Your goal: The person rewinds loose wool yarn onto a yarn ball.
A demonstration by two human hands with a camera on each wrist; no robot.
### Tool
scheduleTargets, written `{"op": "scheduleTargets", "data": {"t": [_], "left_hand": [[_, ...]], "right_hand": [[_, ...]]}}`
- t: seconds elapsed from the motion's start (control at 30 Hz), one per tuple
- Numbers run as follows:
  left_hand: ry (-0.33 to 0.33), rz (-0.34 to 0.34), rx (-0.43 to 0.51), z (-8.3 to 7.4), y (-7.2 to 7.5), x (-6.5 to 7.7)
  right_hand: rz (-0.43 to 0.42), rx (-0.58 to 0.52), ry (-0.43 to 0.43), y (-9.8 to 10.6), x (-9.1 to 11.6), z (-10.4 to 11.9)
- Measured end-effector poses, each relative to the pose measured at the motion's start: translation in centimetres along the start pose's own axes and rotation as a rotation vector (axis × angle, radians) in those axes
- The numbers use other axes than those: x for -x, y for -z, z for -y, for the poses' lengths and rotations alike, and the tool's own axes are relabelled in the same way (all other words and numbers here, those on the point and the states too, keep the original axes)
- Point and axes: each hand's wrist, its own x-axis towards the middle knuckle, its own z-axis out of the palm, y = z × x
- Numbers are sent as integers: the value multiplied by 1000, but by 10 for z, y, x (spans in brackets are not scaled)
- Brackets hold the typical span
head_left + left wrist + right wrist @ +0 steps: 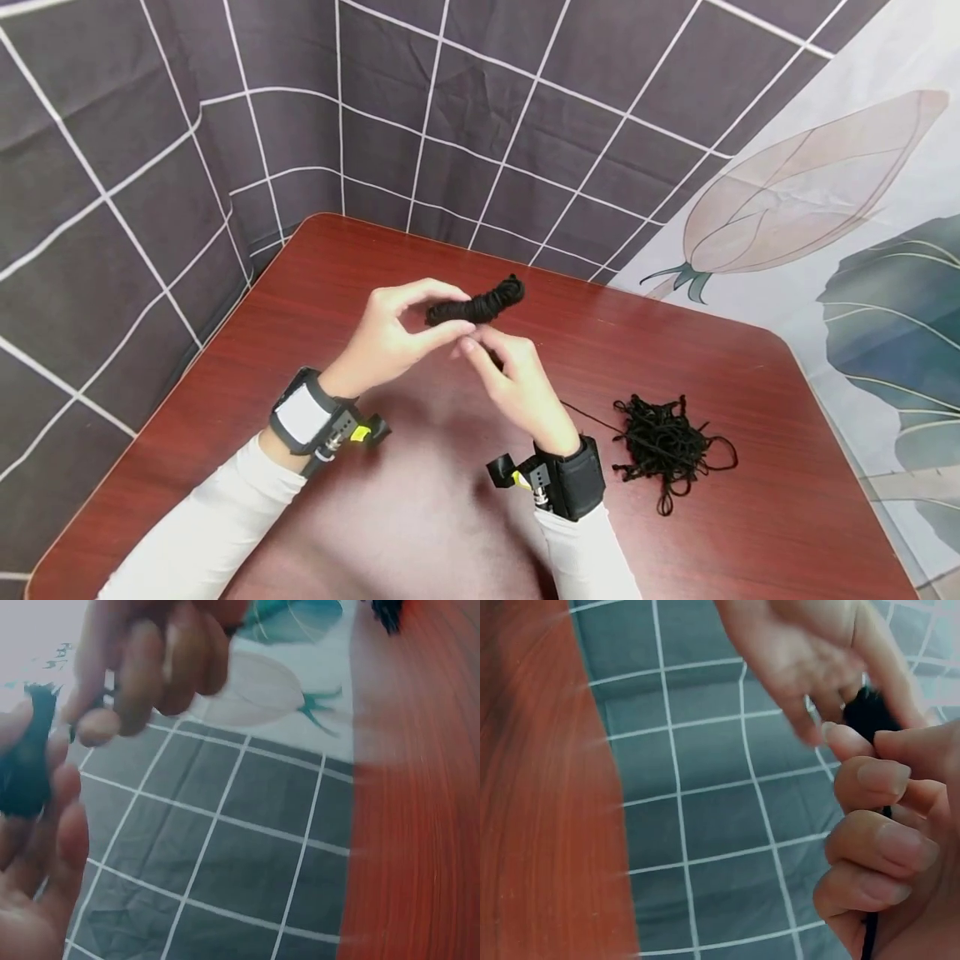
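Observation:
In the head view my left hand (393,337) grips a bundle of wound black cord (480,307) between thumb and fingers, above the table. Close beside it, my right hand (517,375) pinches the cord's running strand, its fingers curled. The right wrist view shows that strand (871,934) passing down through the curled fingers (885,847) of my right hand. In the left wrist view the bundle (28,761) lies against the left fingers (71,832), partly cut off by the frame. A thin strand runs from the right hand toward a loose black cord pile (663,442).
The reddish-brown wooden table (675,358) has rounded far corners. Behind it hangs a dark cloth with a white grid (480,108); a white cloth with a printed flower and leaves (795,192) hangs at the right. The cord pile lies right of my right wrist.

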Motion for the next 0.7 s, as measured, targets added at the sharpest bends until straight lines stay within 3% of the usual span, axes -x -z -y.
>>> {"op": "scheduleTargets", "data": {"t": [0.13,0.23,0.43,0.6,0.7], "left_hand": [[-23,-54,-123,15,-2,1],[-15,-26,-172,30,-3,4],[-58,138,-175,42,-8,8],[-126,304,-103,32,-9,9],[-133,397,-35,18,-7,8]], "right_hand": [[60,47,36,0,1,13],[55,115,61,5,2,22],[-36,188,76,25,6,35],[-150,198,73,47,10,38],[-212,191,69,58,12,34]]}}
